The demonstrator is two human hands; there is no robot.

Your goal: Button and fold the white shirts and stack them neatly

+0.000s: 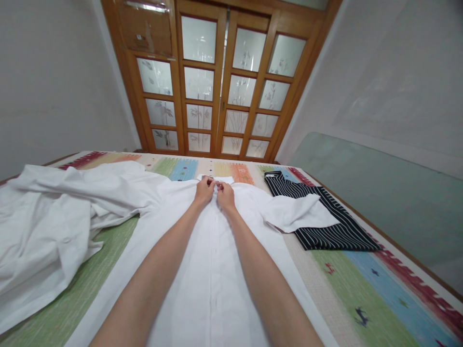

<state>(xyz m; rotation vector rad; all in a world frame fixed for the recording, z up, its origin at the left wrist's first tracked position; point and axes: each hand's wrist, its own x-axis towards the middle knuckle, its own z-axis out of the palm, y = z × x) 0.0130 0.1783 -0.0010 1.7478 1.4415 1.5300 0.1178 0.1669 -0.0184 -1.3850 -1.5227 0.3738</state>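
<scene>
A white short-sleeved shirt (pixel 191 289) lies spread face up, its collar (pixel 227 180) at the far end and its button front running down the middle. My left hand (pixel 205 189) pinches the fabric just below the collar. Close beside it, my right hand (pixel 224 194) has its fingers closed on the other side of the front opening. The fingertips of both hands nearly meet at the top of the placket. Whatever button sits between them is too small to make out. Both forearms stretch over the shirt's body.
At left a crumpled white garment (pixel 43 231) lies against the shirt. A folded black garment with white stripes (pixel 325 236) lies at right, partly under the shirt's right sleeve. Beneath is a colourful patterned cover (pixel 354 284). Wooden glass-paned doors (pixel 220 82) stand beyond, with walls on both sides.
</scene>
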